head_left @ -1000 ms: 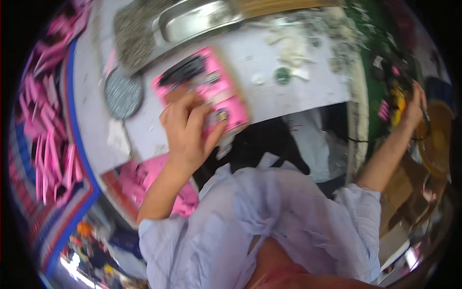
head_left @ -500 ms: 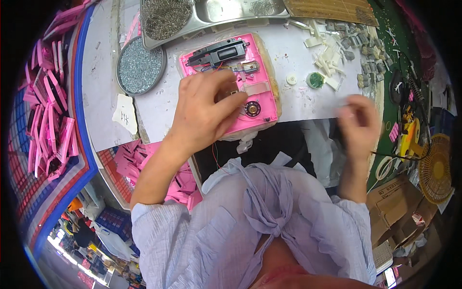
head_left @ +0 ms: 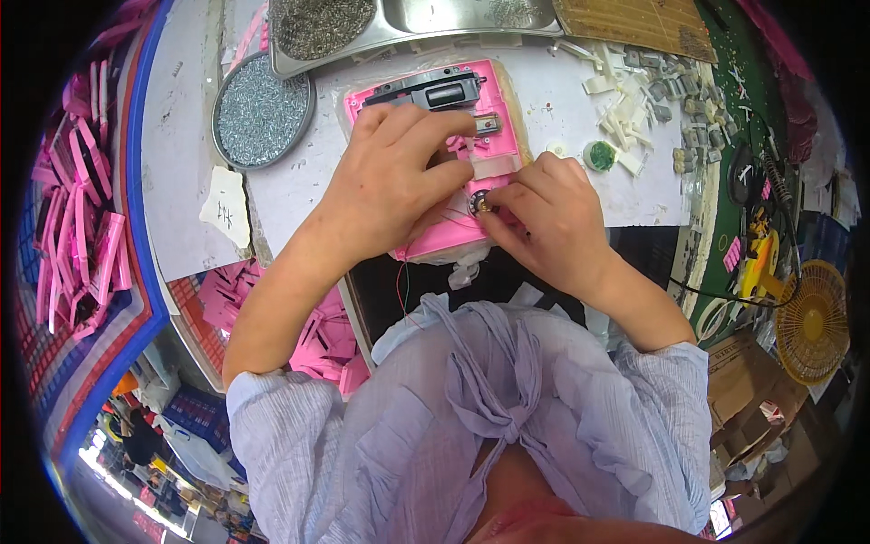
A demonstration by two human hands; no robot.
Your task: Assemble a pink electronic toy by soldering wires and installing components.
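A pink plastic housing (head_left: 439, 238) lies on the table in front of me. My left hand (head_left: 385, 177) rests over its left side, thumb and fingers curled together; whatever they pinch is hidden. Lower right, my right hand (head_left: 555, 218) has thumb and fingertips closed at the small round speaker (head_left: 478, 203); I cannot make out what is between them. A black oblong part (head_left: 449, 93) sits in the upper housing, with a small metal part (head_left: 488, 124) below it and a translucent strip (head_left: 494, 167) between the hands. Thin red and green wires (head_left: 404, 288) hang off the near edge.
A round dish of small screws (head_left: 263, 113) stands left, near a metal tray (head_left: 417, 36) at the back. White plastic pieces (head_left: 625, 113), grey blocks and a green-topped round item (head_left: 599, 156) lie right. Pink parts fill a bin (head_left: 89, 208) and a box at left.
My right hand has come in from the right, where it was blurred by motion, to the speaker in the housing. My left hand stays over the housing, its fingers slightly shifted.
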